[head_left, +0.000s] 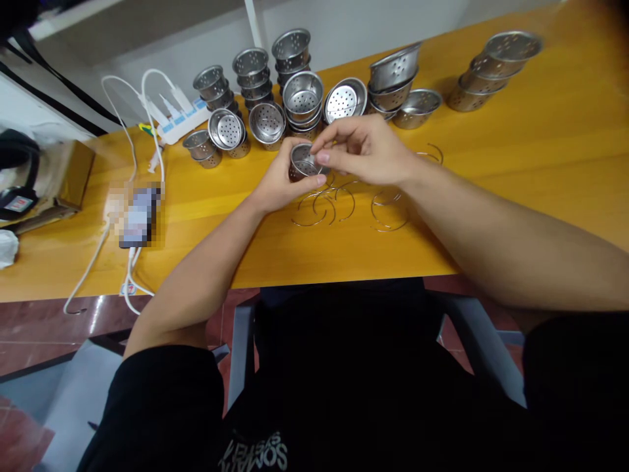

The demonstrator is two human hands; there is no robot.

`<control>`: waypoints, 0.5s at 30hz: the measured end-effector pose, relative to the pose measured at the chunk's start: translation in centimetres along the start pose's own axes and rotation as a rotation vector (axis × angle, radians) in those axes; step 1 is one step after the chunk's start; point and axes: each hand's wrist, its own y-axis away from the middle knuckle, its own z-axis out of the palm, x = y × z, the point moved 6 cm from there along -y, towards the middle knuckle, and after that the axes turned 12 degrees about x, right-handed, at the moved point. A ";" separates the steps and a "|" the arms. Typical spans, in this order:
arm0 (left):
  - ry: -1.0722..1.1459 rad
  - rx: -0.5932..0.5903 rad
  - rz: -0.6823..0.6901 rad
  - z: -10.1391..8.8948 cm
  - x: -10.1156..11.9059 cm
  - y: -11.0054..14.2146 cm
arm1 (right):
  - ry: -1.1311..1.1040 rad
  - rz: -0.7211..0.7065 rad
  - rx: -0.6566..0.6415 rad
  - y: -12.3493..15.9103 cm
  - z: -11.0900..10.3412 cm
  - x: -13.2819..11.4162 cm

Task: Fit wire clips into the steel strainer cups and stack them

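Observation:
My left hand (pixel 281 181) is wrapped round a small perforated metal strainer basket (pixel 301 162), its open top turned up toward me. Over the basket's right rim, my right hand (pixel 369 152) is closed in a pinch, thumb and forefinger at the basket's edge. Whatever those fingertips grip is too small or hidden to make out. Thin curved wire rings (pixel 353 204) lie loose on the table just below and to the right of both hands. Part of the basket is covered by my fingers.
Stacks of similar strainer baskets (pixel 303 94) line the back of the wooden table (pixel 206 269), with another stack (pixel 479 75) at right. On the left are a blurred phone (pixel 140 216), white cables, a power strip (pixel 184 121) and a cardboard box (pixel 73 174) near headphones.

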 end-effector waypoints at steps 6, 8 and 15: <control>0.042 -0.018 -0.027 0.1 0.0 0.0 | -0.058 0.057 -0.049 0.2 -0.2 -0.3; 0.033 -0.018 -0.033 0.2 0.2 0.0 | -0.053 0.064 -0.042 0.1 0.0 0.2; 0.015 -0.003 0.054 0.0 0.7 0.0 | -0.035 0.029 -0.010 -0.1 0.3 0.9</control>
